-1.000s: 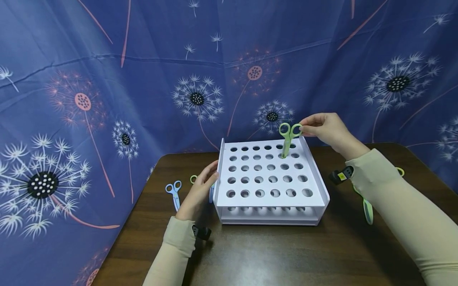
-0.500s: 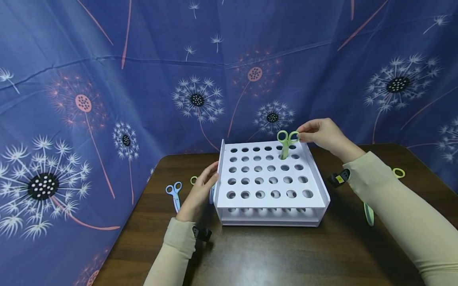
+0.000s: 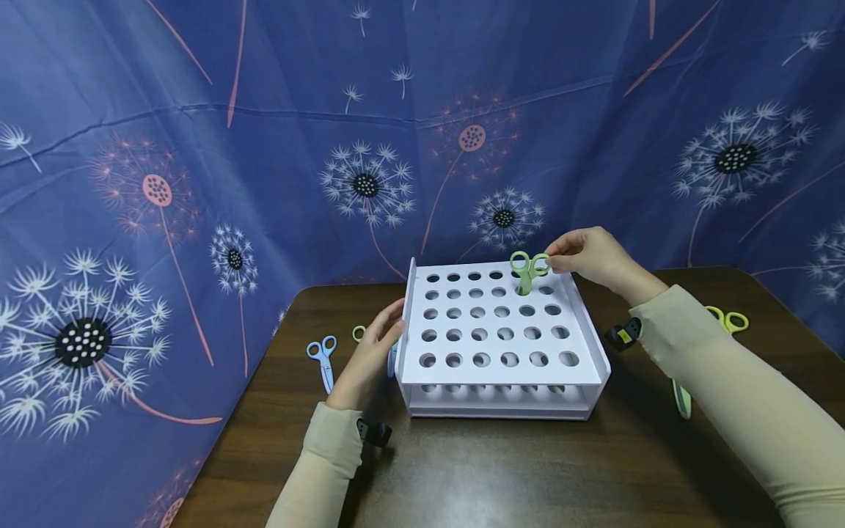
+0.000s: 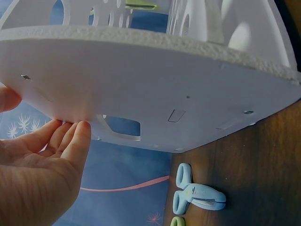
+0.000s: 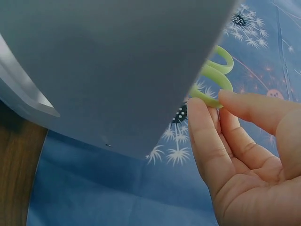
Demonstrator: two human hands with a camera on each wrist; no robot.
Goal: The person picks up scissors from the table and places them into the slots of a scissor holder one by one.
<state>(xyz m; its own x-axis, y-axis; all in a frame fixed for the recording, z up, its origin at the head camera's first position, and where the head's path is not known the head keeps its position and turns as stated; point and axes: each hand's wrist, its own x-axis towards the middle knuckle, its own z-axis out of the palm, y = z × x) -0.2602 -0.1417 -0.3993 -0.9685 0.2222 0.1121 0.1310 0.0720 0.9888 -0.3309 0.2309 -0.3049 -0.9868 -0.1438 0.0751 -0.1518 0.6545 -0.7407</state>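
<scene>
A white rack point(image 3: 488, 323) with rows of round holes stands on the table. Thumb and fingers of my right hand point(image 3: 594, 257) pinch one handle loop of green scissors point(image 3: 528, 268), whose blades are down in a hole near the rack's back right; the tips are hidden. The right wrist view shows the grip on the loop point(image 5: 211, 80). My left hand point(image 3: 366, 352) rests against the rack's left side panel, its fingertips point(image 4: 82, 129) touching the outer face in the left wrist view.
Blue scissors point(image 3: 323, 361) lie left of the rack, with a green loop point(image 3: 359, 334) behind the left hand. Another blue piece point(image 4: 197, 190) lies beside the panel. Yellow-green scissors point(image 3: 729, 320) lie at right, partly under the sleeve. A patterned blue cloth point(image 3: 264, 147) hangs behind the table point(image 3: 488, 469).
The green scissors have sunk lower into the hole, the right hand moving down and slightly left with them. The left hand has stayed at the rack's side.
</scene>
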